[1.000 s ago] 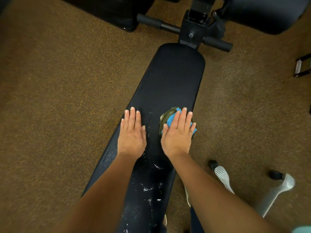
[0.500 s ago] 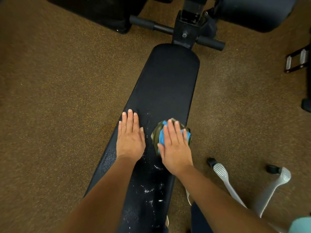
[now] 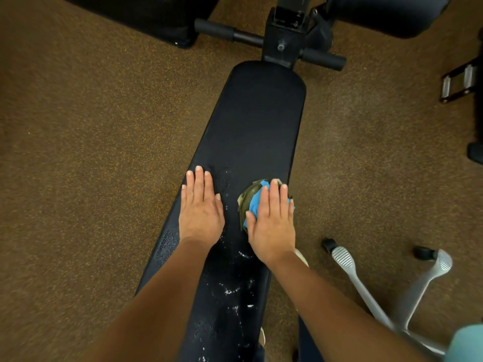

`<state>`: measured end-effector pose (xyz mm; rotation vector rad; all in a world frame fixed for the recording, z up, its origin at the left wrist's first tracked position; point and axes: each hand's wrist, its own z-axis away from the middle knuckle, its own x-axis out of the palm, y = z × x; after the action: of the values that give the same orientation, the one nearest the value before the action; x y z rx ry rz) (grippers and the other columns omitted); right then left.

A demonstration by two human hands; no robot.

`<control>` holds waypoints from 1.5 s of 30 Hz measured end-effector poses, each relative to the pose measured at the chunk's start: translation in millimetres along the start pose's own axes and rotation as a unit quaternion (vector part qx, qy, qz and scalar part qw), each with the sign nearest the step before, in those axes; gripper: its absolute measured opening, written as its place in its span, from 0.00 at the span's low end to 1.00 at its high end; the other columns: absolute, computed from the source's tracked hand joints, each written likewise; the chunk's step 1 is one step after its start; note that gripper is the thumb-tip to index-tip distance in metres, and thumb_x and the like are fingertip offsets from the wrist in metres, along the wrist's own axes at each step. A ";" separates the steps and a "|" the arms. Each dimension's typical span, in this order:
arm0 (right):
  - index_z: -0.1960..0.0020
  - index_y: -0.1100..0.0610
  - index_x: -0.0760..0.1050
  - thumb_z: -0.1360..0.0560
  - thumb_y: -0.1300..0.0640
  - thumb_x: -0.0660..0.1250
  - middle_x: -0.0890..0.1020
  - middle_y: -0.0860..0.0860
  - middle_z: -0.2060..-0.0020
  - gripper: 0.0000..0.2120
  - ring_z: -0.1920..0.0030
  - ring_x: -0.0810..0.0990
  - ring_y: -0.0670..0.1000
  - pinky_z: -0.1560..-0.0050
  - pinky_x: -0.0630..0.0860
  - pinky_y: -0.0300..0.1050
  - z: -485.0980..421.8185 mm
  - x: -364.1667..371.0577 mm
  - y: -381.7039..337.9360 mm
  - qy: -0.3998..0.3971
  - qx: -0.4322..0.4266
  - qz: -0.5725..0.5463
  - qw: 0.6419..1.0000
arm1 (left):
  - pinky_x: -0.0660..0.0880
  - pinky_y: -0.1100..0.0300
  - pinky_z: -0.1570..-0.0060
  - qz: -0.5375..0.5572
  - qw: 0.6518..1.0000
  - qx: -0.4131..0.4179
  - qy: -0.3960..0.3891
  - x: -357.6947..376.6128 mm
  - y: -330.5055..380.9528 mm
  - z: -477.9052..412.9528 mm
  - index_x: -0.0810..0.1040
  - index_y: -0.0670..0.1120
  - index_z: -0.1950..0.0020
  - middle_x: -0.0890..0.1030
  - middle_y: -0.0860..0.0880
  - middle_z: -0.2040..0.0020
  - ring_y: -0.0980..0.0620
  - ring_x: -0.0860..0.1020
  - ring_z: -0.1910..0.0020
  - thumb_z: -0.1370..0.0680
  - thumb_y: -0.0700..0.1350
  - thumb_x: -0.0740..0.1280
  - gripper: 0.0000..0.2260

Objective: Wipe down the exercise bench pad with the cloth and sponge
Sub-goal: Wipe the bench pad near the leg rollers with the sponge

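A long black bench pad [image 3: 256,121] runs from the bottom of the view up toward a black frame. White foamy specks dot its near half. My left hand [image 3: 200,207] lies flat on the pad's left side, fingers straight and together. My right hand [image 3: 271,220] presses flat on a bundle of olive-green cloth [image 3: 247,199] and blue sponge [image 3: 254,205] near the pad's right edge. Most of the bundle is hidden under my palm.
Brown speckled carpet surrounds the bench. The black frame with a crossbar handle [image 3: 277,40] stands at the pad's far end, with dark padded equipment [image 3: 146,14] behind. A grey office-chair base with castors [image 3: 379,288] sits at lower right. A metal bracket [image 3: 460,82] lies at right.
My right hand slid the cloth and sponge bundle left toward the pad's middle, then back toward the right edge. My left hand stayed flat in place.
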<state>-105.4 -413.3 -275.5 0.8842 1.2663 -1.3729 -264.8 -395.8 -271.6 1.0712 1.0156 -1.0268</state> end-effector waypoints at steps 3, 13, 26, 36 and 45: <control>0.24 0.65 0.53 0.20 0.46 0.47 0.53 0.62 0.24 0.31 0.24 0.50 0.63 0.27 0.52 0.59 -28.6 -3.4 1.0 0.028 0.036 -0.017 0.999 | 0.42 0.50 0.25 0.005 1.000 -0.002 -0.003 -1.5 0.4 0.4 0.49 0.40 0.22 0.46 0.43 0.22 0.46 0.41 0.23 0.17 0.48 0.45 0.24; 0.29 0.71 0.57 0.21 0.47 0.52 0.73 0.68 0.42 0.32 0.49 0.76 0.65 0.47 0.76 0.56 8.8 1.7 -22.1 0.016 0.200 -0.140 0.970 | 0.44 0.50 0.25 -0.002 1.000 -0.010 0.006 3.6 2.2 1.5 0.52 0.40 0.22 0.48 0.43 0.21 0.45 0.43 0.23 0.19 0.50 0.43 0.27; 0.25 0.64 0.54 0.20 0.47 0.56 0.71 0.60 0.40 0.30 0.44 0.76 0.59 0.47 0.74 0.50 -14.7 -13.6 -6.1 0.041 0.243 -0.241 0.939 | 0.45 0.49 0.25 -0.007 1.000 -0.017 0.002 4.2 3.1 2.0 0.50 0.40 0.22 0.47 0.43 0.21 0.46 0.42 0.23 0.18 0.49 0.43 0.26; 0.28 0.64 0.58 0.19 0.48 0.54 0.71 0.60 0.36 0.26 0.41 0.75 0.61 0.46 0.70 0.50 -89.5 -30.3 12.2 0.018 0.259 -0.270 0.927 | 0.43 0.50 0.25 0.006 1.000 -0.016 0.003 4.5 2.1 2.5 0.49 0.40 0.22 0.46 0.44 0.21 0.46 0.41 0.23 0.18 0.48 0.43 0.25; 0.25 0.67 0.52 0.19 0.49 0.55 0.69 0.63 0.36 0.30 0.39 0.73 0.61 0.43 0.72 0.49 -20.9 -13.0 -4.8 -0.008 0.255 -0.254 0.933 | 0.43 0.49 0.25 -0.001 1.000 -0.015 0.005 4.6 2.7 2.9 0.50 0.40 0.22 0.46 0.44 0.22 0.46 0.42 0.23 0.19 0.50 0.41 0.27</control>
<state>-109.8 -390.7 -265.6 0.9158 1.1873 -2.1847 -260.8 -398.8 -275.1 1.0522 1.0368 -1.0056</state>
